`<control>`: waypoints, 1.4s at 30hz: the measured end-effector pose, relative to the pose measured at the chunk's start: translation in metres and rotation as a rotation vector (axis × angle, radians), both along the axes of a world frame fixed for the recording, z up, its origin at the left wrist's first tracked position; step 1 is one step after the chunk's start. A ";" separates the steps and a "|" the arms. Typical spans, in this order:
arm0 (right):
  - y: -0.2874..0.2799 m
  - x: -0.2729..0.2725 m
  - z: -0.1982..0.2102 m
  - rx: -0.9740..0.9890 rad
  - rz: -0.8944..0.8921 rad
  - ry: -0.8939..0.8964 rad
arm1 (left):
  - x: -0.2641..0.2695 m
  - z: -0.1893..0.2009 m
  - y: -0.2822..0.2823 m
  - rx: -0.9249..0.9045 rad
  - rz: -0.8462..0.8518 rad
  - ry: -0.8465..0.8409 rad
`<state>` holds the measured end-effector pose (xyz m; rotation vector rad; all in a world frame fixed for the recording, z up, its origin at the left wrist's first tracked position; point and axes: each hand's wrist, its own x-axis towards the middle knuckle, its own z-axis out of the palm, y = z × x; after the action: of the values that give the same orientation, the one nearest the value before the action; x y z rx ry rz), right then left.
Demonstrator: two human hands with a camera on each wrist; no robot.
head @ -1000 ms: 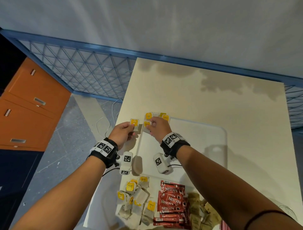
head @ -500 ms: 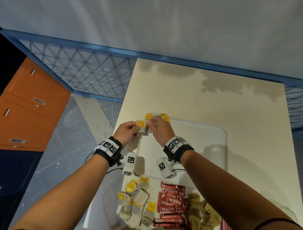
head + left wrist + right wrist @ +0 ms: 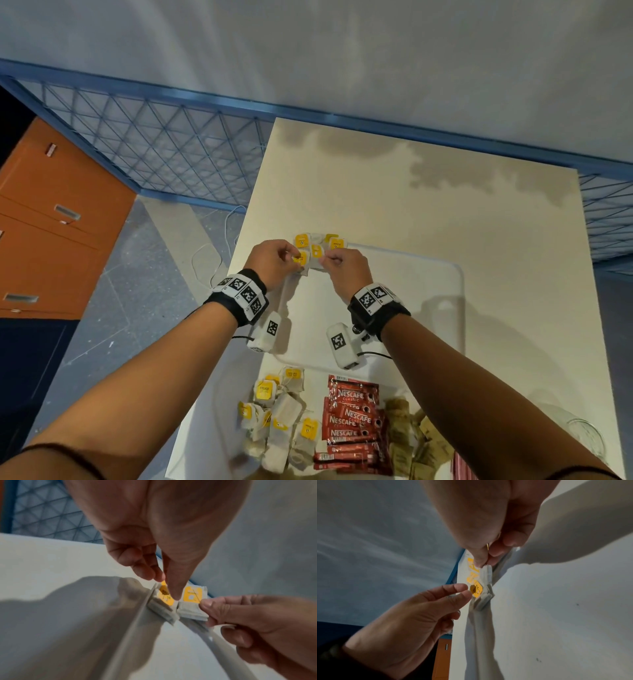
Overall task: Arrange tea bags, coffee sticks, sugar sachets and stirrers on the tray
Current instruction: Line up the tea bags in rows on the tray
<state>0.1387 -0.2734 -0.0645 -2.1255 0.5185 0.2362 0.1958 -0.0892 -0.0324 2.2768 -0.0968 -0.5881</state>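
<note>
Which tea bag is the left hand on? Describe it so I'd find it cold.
Start at the white tray on the cream table and go to its far left corner, where a few yellow-tagged tea bags lie. The left hand pinches the nearest, leftmost tea bag; the right hand holds its neighbour.

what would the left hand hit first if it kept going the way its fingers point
Probably the tea bags lying at the far left corner of the tray. The left hand, pinching a tea bag's yellow tag, points toward them; the nearest one sits just past its fingers. Depth is hard to judge.
</note>
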 end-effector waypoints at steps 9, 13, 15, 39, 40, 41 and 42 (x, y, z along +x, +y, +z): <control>0.008 0.002 -0.006 -0.141 0.037 0.081 | 0.002 -0.012 -0.009 0.204 -0.149 -0.016; 0.007 0.006 -0.005 -0.136 0.013 0.089 | 0.006 -0.015 -0.012 0.192 -0.131 -0.008; 0.007 0.007 -0.004 -0.136 -0.002 0.099 | 0.007 -0.017 -0.013 0.182 -0.129 -0.011; 0.015 -0.151 0.055 -0.148 0.608 0.111 | -0.144 0.030 0.081 0.122 -0.623 0.099; 0.018 -0.160 0.054 -0.178 0.641 0.121 | -0.153 0.028 0.084 0.147 -0.658 0.087; 0.021 -0.167 0.052 -0.201 0.673 0.133 | -0.161 0.028 0.087 0.168 -0.692 0.077; 0.024 -0.175 0.051 -0.215 0.702 0.145 | -0.169 0.026 0.089 0.186 -0.722 0.069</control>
<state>-0.0359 -0.2490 -0.0136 -2.4465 -0.1539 0.7583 0.0264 0.0002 -0.0061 2.3668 -0.8868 -1.0749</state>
